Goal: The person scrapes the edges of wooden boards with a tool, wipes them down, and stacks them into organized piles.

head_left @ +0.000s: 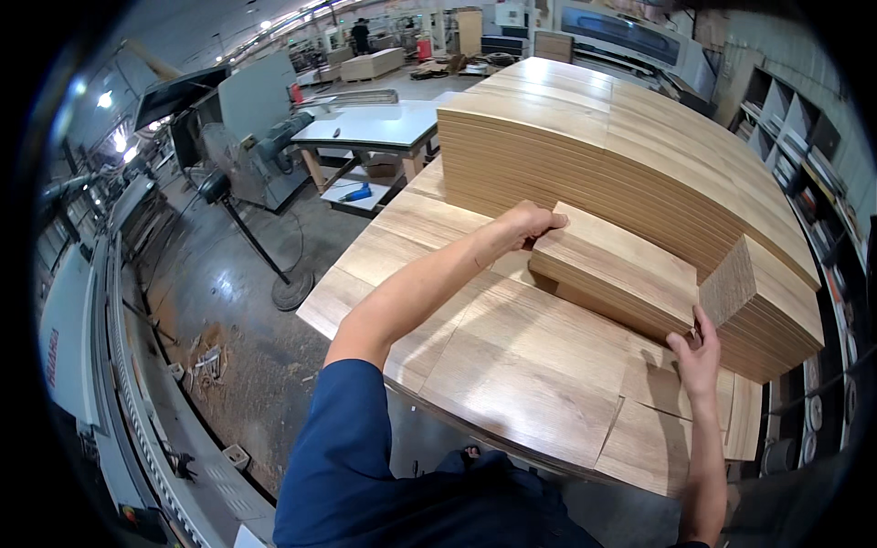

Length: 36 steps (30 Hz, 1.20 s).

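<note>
A short stack of light wood-grain boards (pixel 626 260) lies between my hands, its upper boards jutting out past the lower ones at the left end. My left hand (pixel 532 225) grips that end, thumb on top and fingers down the side. At the opposite end, by the near corner, my right hand (pixel 699 354) is closed on the boards with thumb and fingers. Just beyond it, a small board piece (pixel 728 281) leans up at a tilt against another short stack (pixel 776 324). Wood-grain panels (pixel 521 374) lie flat beneath everything.
A taller, long stack of panels (pixel 630 119) rises directly behind the short stack. Left of the pile stand a pedestal fan (pixel 247 224) and a white-topped workbench (pixel 375 123) with a blue power tool (pixel 356 194) on its lower shelf. Shelving (pixel 786 119) lines the right wall.
</note>
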Motion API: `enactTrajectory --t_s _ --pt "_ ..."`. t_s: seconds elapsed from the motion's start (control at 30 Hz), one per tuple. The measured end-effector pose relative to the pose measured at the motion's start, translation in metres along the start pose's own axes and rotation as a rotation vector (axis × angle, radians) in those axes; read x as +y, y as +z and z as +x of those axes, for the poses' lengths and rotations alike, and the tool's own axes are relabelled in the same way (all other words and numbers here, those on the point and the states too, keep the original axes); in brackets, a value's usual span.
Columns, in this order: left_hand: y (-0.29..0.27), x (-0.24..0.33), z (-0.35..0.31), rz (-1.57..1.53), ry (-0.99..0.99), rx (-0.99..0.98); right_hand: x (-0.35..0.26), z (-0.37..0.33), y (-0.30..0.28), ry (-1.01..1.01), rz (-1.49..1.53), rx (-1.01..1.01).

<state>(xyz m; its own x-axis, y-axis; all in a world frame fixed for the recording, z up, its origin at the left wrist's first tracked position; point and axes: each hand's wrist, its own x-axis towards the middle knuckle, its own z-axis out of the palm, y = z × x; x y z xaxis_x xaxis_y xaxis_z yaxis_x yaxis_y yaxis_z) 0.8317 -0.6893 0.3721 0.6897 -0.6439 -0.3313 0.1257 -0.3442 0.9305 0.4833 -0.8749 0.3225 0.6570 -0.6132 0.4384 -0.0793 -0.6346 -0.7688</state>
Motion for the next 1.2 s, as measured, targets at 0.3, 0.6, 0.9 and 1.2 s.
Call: enactTrajectory --t_s 0.3,0.6,0.9,1.2 --pt "-0.013 -0.055 -0.056 0.489 0.600 -0.014 -0.003 -0.001 0.004 -0.432 -0.727 0.155" --pt "0.022 -0.071 -0.050 0.433 0.734 0.131 0.005 0.004 -0.005 -0.612 -0.978 0.382" --pt "0.051 -0.059 -0.057 0.338 0.655 0.084 0.019 0.014 -0.027 -0.523 -0.898 0.510" --pt "0.055 -0.069 -0.056 0.249 0.711 0.115 0.026 0.015 -0.028 -0.497 -0.872 0.518"
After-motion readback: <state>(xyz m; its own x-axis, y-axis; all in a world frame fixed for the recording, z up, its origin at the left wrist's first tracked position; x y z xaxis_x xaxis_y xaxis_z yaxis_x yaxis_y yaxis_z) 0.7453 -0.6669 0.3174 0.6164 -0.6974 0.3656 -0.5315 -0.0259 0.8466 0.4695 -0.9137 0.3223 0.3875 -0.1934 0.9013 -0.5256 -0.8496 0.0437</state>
